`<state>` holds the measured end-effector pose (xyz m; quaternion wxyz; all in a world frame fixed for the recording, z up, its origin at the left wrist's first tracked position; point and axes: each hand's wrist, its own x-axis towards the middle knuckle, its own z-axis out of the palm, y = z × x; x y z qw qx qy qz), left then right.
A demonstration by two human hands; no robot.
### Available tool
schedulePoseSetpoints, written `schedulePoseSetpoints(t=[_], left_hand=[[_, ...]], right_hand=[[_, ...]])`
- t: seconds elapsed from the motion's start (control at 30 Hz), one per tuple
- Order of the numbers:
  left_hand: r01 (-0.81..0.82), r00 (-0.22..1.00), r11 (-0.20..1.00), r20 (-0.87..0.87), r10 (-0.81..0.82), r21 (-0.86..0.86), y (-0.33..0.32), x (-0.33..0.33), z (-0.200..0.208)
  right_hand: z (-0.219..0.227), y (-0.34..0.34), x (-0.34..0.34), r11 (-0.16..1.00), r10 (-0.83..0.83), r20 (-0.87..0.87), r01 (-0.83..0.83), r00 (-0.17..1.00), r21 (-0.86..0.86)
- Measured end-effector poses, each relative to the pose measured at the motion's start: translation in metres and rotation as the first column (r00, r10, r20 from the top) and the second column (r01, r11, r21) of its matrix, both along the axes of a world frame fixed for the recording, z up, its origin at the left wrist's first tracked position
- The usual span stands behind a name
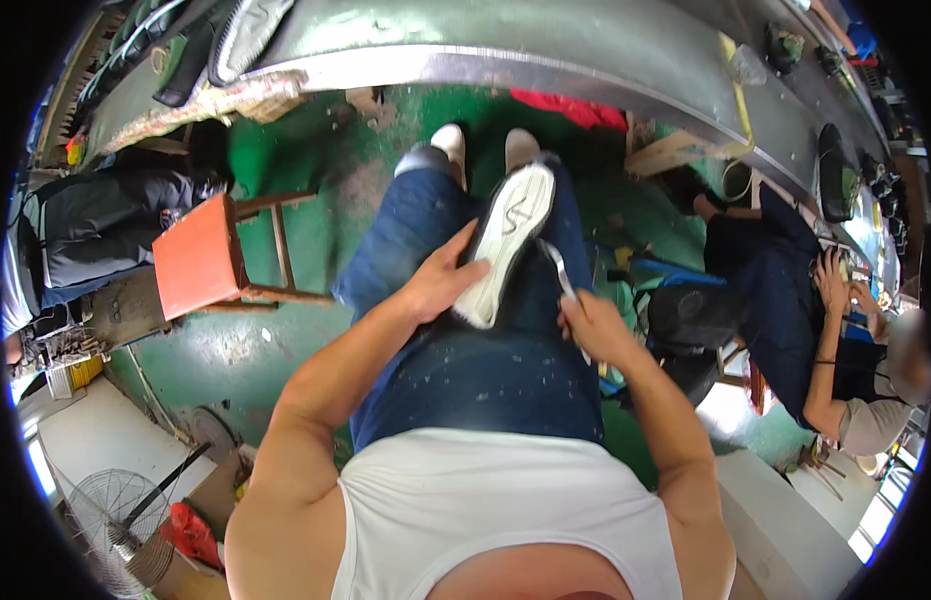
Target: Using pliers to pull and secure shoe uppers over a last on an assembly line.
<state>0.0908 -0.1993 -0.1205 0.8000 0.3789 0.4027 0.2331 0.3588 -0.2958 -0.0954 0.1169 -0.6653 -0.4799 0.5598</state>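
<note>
A shoe (512, 237) with a white sole and a dark upper rests on my lap, its sole turned up and a dark wavy mark across the forefoot. Its toe points away from me. My left hand (447, 280) grips the shoe along its left side near the heel, thumb over the sole. To the right of the shoe, my right hand (595, 328) is closed around a slim silver tool (557, 266) with a curved end close to the sole's right edge. The tool's exact kind is unclear.
A metal-edged workbench (465, 70) runs across the front, with shoes (247, 35) on its left. A red-topped stool (197, 257) stands left, a fan (115, 505) lower left. A co-worker (815, 310) sits at right beside a dark bag (693, 315).
</note>
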Motion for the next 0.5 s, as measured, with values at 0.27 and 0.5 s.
schedulePoseSetpoints(t=[0.27,0.5], left_hand=[[-0.092,0.907,0.976,0.388,0.164,-0.198,0.061,0.014,0.114],[-0.052,0.723,0.942,0.638,0.264,-0.331,0.12,0.06,0.137]], right_hand=[[0.035,-0.013,-0.012,0.818,0.445,0.53,-0.568,0.722,0.087],[0.098,0.062,-0.008,0.534,0.056,0.407,-0.372,0.912,0.759]])
